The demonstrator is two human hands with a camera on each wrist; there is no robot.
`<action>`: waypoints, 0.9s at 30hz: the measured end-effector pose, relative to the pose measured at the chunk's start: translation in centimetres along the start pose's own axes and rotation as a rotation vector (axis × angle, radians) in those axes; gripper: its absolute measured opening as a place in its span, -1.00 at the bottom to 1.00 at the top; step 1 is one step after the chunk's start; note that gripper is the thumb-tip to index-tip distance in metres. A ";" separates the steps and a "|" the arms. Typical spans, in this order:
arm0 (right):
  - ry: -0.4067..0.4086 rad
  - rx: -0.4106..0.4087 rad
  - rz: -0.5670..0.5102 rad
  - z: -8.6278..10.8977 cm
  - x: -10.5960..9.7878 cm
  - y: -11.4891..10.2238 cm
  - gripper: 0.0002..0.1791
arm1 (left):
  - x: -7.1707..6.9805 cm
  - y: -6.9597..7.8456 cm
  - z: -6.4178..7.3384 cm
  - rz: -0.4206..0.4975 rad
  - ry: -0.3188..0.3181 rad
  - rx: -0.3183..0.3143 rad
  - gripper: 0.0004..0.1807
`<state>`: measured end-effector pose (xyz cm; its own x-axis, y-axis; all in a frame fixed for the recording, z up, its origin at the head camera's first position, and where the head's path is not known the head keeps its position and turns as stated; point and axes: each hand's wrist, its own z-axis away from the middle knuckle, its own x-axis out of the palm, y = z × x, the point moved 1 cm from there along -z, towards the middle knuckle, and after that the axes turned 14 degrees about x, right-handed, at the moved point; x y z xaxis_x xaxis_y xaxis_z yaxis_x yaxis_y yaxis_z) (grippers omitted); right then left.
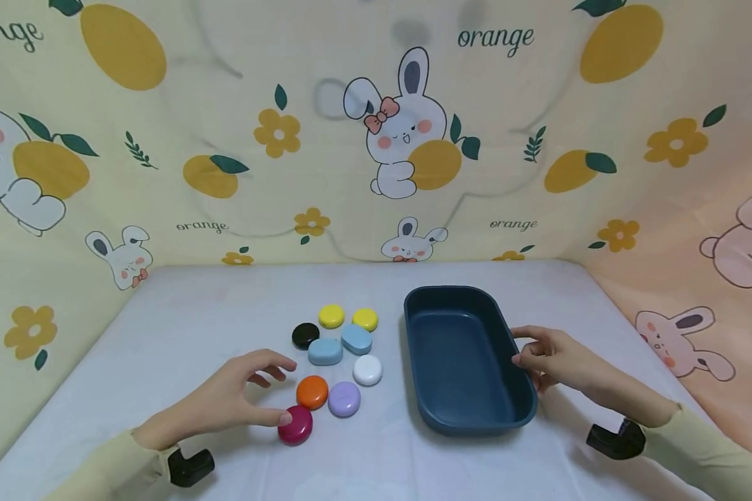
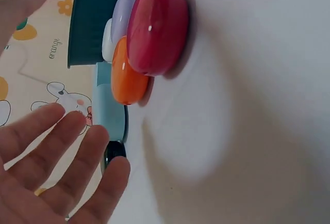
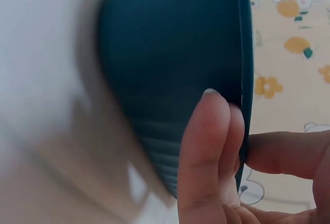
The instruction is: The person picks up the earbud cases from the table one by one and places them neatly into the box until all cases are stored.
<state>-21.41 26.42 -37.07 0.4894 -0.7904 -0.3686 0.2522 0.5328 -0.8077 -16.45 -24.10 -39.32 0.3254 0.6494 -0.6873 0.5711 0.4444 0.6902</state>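
My left hand (image 1: 238, 393) hovers over the table with fingers spread and holds nothing. In the head view its thumb overlaps a crimson rounded piece (image 1: 296, 425), but the left wrist view shows them apart. Beside that piece lie an orange one (image 1: 312, 392) and a lilac one (image 1: 345, 399). A white piece (image 1: 367, 370), two light blue oblong pieces (image 1: 325, 351), a black one (image 1: 305, 336) and two yellow ones (image 1: 331, 316) sit farther back. With thumb and fingers, my right hand (image 1: 558, 358) pinches the right rim of a dark blue rectangular box (image 1: 464, 362).
White cloth covers the table (image 1: 225, 299). Behind it hangs a cream curtain (image 1: 351, 42) printed with rabbits and oranges, continuing along both sides. Each wrist wears a black device (image 1: 191, 467).
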 end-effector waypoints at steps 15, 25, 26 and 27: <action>-0.046 0.012 -0.023 0.1 0.2 0.1 -0.30 | 0.9 -0.2 1.4 0.020 -0.071 -0.019 -0.48; -0.039 0.016 -0.049 0.3 0.2 0.2 -0.29 | 1.6 -0.5 1.8 0.070 -0.078 -0.062 -0.52; -0.040 0.015 -0.051 0.3 0.2 0.3 -0.29 | 1.7 -0.5 1.8 0.074 -0.082 -0.063 -0.52; -0.041 0.013 -0.054 0.3 0.2 0.3 -0.29 | 1.7 -0.6 1.8 0.078 -0.084 -0.062 -0.51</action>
<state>-20.95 26.53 -37.26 0.5086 -0.8050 -0.3054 0.2899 0.4941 -0.8196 -14.86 -24.35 -41.29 0.4308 0.6302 -0.6460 0.4946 0.4339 0.7531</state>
